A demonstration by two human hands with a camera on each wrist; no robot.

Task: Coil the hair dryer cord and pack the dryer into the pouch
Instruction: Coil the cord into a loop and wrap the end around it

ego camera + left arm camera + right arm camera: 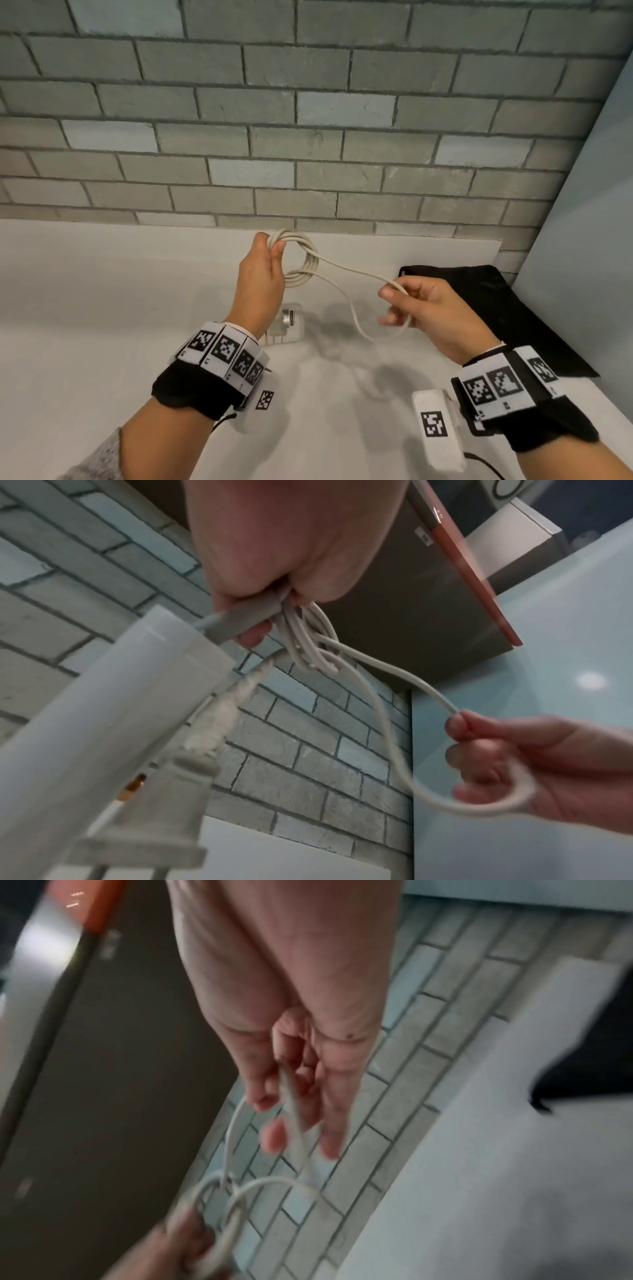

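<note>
My left hand (pixel 274 248) is raised over the table and grips a coil of several loops of the white cord (pixel 306 262). In the left wrist view the left hand (pixel 270 607) also holds the grey sleeve where the cord enters the white dryer (pixel 103 710), and the plug (pixel 164 791) dangles beside it. In the head view part of the dryer (pixel 291 325) shows beneath my left wrist. My right hand (pixel 390 305) pinches a loose loop of cord to the right of the coil. The black pouch (pixel 496 308) lies flat at the right.
The white table (pixel 102 308) runs back to a grey brick wall (pixel 308 137). A pale panel (pixel 589 205) stands at the right, just behind the pouch. A dark cabinet with an orange edge (pixel 445 588) shows in the wrist views.
</note>
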